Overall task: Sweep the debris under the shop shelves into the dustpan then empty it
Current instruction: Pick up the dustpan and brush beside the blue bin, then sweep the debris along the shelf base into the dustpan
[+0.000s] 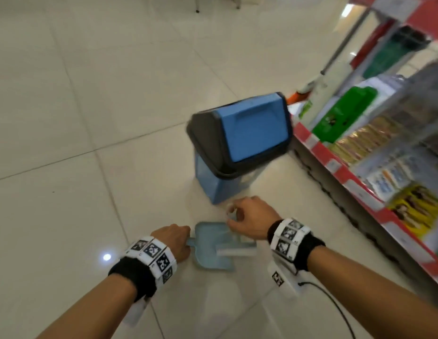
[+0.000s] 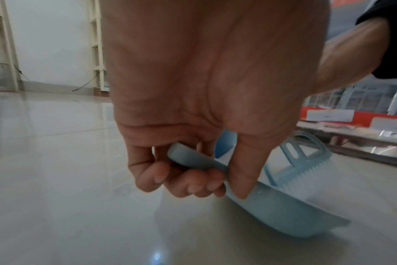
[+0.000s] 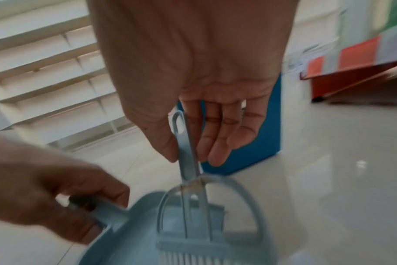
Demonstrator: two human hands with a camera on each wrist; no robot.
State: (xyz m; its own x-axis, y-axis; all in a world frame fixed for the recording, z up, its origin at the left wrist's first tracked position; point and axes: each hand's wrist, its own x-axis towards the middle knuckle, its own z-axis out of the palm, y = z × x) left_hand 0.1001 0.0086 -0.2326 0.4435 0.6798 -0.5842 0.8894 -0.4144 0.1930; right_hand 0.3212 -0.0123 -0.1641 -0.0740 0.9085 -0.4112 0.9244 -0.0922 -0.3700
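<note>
Both hands were busy low over the tiled floor [image 1: 90, 118]. Leftmost, the left hand [image 1: 175, 241] was curled round the handle of the pale blue dustpan [image 1: 208, 255], which sat tilted on the tiles. Beside it, the right hand [image 1: 249, 217] pinched the handle of the small blue brush [image 3: 188, 148], bristles resting inside the pan. Just beyond stood the blue swing-lid bin [image 1: 240, 140], with the shop shelves [image 1: 360, 182] at right. Sweeping looked finished; emptying would call for lifting the pan level to the bin's flap.
</note>
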